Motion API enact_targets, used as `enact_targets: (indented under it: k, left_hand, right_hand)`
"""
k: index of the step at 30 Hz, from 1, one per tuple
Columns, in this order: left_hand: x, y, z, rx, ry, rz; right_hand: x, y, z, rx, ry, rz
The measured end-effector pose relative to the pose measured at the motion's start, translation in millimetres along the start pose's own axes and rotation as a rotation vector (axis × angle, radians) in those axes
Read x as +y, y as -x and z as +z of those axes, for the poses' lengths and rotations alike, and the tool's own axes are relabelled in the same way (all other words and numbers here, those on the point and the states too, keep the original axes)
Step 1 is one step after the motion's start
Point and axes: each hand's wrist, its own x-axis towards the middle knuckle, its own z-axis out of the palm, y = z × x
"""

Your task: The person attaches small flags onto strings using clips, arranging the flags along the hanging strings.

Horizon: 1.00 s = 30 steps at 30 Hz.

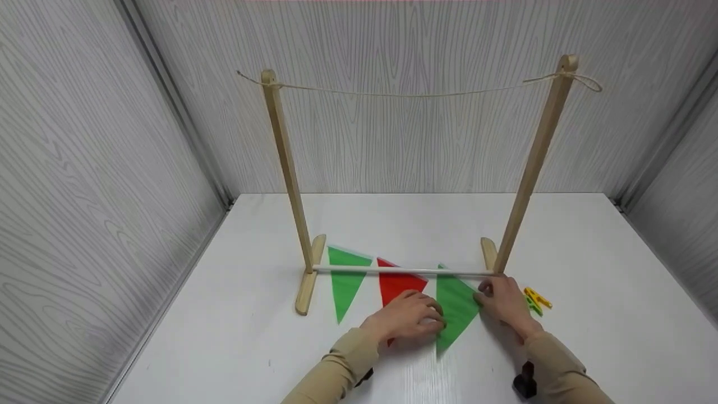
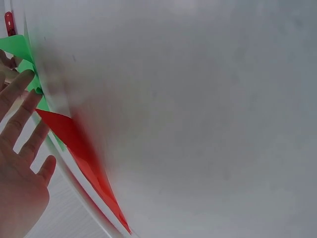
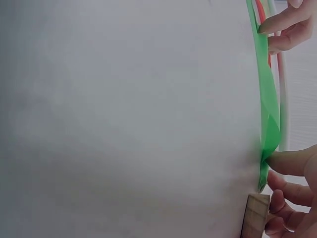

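Observation:
A string of flags lies flat on the white table (image 1: pixel 589 280), joined by a white tape (image 1: pixel 392 271): a green flag (image 1: pixel 345 280), a red flag (image 1: pixel 395 283) and a second green flag (image 1: pixel 455 306). My left hand (image 1: pixel 435 317) lies flat on the red flag, its straight fingers (image 2: pixel 20 106) reaching the second green flag's left edge. My right hand (image 1: pixel 483 293) pinches that flag's upper right corner, thumb (image 3: pixel 292 163) against the green flag (image 3: pixel 267 99), beside the stand's right foot (image 3: pixel 255 215).
A wooden stand straddles the flags, with a left post (image 1: pixel 286 168), a right post (image 1: pixel 533 163) and a string (image 1: pixel 415 93) tied between their tops. Yellow and green clothespins (image 1: pixel 535 300) lie just right of my right hand. Grey walls close in the table.

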Motion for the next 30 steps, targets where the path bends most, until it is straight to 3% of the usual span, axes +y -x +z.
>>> enact_targets:
  k: [14,21,30]
  left_hand:
    - [-0.1,1.3,1.8,0.005,0.033,-0.02]
    - [-1.8,4.5,3.6,0.024,0.087,-0.039]
    - [-10.5,11.7,-2.6,0.126,0.119,-0.11]
  right_hand:
    - [5,-2,0,-0.009,-0.032,-0.037]
    - [4,4,-3,-0.033,-0.108,0.014]
    - [3,7,-15,0.122,-0.134,-0.019]
